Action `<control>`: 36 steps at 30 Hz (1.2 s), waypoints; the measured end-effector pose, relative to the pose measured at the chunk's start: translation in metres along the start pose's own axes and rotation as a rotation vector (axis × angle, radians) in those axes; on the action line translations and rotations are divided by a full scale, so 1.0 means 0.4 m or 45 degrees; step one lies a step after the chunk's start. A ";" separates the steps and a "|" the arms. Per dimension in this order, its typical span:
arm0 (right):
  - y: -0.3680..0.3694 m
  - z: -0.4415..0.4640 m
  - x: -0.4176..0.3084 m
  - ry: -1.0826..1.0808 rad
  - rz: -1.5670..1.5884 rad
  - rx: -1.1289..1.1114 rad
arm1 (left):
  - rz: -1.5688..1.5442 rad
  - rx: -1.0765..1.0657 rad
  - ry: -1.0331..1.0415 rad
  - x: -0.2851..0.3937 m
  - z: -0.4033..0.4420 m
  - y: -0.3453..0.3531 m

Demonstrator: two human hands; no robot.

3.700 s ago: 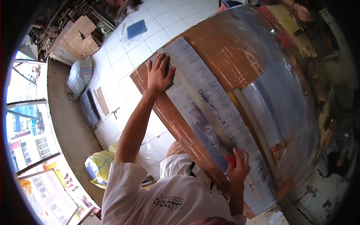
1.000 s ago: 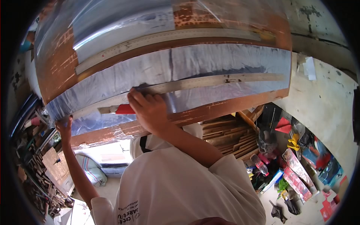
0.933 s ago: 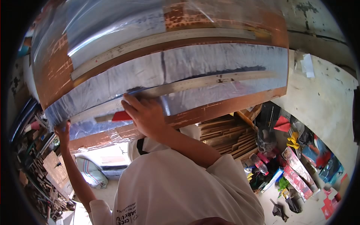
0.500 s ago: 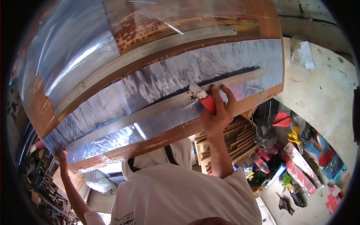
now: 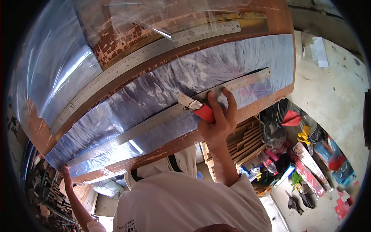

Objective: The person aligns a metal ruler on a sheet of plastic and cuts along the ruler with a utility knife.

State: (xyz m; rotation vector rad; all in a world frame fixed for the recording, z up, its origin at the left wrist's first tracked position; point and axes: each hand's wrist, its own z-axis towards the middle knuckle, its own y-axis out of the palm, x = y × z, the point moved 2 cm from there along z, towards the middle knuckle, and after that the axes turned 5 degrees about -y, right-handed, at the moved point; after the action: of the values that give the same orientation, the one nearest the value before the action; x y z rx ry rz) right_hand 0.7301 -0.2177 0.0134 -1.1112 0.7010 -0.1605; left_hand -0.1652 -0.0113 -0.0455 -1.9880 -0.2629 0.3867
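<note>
A long metal ruler [image 5: 154,121] lies across a shiny, wrinkled silvery sheet [image 5: 154,92] on a brown worktop [image 5: 170,145]. My right hand [image 5: 218,121] is closed on a red-handled cutter knife [image 5: 204,113] with a wide pale blade. Two of its fingertips rest on the ruler, and the blade reaches over the ruler's far edge onto the sheet. At the ruler's left end, my left hand [image 5: 65,173] presses by the board's near corner; most of its fingers are hidden. A thin dark line runs along the ruler's far edge.
A second steel ruler [image 5: 135,60] lies farther back, beside clear plastic sheeting [image 5: 58,69]. On the right is a pale tabletop [image 5: 332,89] with a white paper [image 5: 319,52]. Stacked wood strips [image 5: 239,143] and mixed clutter [image 5: 305,166] sit below the near edge.
My right hand has slid left along the ruler with the cutter knife. The dark band beyond the ruler's right part looks narrower. My left hand stays at the ruler's left end.
</note>
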 end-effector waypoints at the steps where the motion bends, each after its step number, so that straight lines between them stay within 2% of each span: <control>1: -0.001 0.001 0.000 0.013 0.014 0.007 | 0.015 0.006 0.001 -0.004 0.008 0.004; 5: 0.006 0.004 0.011 -0.081 0.027 0.031 | 0.058 0.042 0.016 -0.022 0.033 0.023; 8: 0.008 0.000 0.005 -0.038 0.012 0.025 | 0.118 0.054 0.018 -0.030 0.058 0.038; 11: 0.015 -0.004 0.002 -0.036 0.012 0.051 | 0.309 -0.036 -0.057 0.016 0.072 0.034; 14: 0.017 -0.001 0.000 -0.087 0.035 0.101 | 0.098 0.237 0.224 -0.045 0.062 0.061; 18: 0.019 -0.005 0.006 -0.140 -0.021 0.107 | 0.036 0.253 0.282 -0.062 0.072 0.080; 20: 0.009 0.002 -0.003 -0.116 -0.019 0.056 | -0.159 0.157 0.291 -0.065 0.088 0.098; 23: 0.002 0.009 -0.002 -0.156 -0.041 0.071 | -0.283 0.197 0.318 -0.026 0.070 0.100; 26: -0.007 0.002 0.021 -0.121 -0.025 -0.005 | -0.228 0.185 0.364 -0.011 0.091 0.111; 28: -0.011 0.008 0.022 -0.139 -0.030 -0.008 | -0.250 0.156 0.391 0.014 0.079 0.113; 29: -0.012 0.010 0.018 -0.155 -0.046 -0.016 | -0.396 0.283 0.418 0.095 -0.005 0.077; 30: -0.017 0.012 0.018 -0.132 -0.074 -0.072 | -0.471 0.113 0.343 0.085 0.012 0.085; 31: -0.021 0.011 0.015 -0.153 -0.040 -0.084 | -0.159 0.176 0.237 0.103 -0.010 0.066; 32: -0.022 0.012 0.016 -0.145 -0.124 -0.119 | -0.015 0.056 0.070 0.184 -0.070 0.003; 33: -0.022 0.017 0.020 -0.138 -0.216 -0.150 | -0.019 0.068 0.042 0.256 -0.132 -0.041; 34: -0.021 0.019 0.025 -0.154 -0.248 -0.170 | 0.167 0.189 -0.110 0.317 -0.191 -0.076; 36: -0.030 0.026 0.014 -0.180 -0.263 -0.193 | 0.397 0.640 -0.139 0.458 -0.336 -0.145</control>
State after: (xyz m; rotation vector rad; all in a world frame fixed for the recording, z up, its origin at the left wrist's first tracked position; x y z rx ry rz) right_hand 0.7433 -0.2177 0.0239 -1.3268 0.4768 -0.2049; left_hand 0.0545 -0.0338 0.0330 -1.5112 0.0774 0.6888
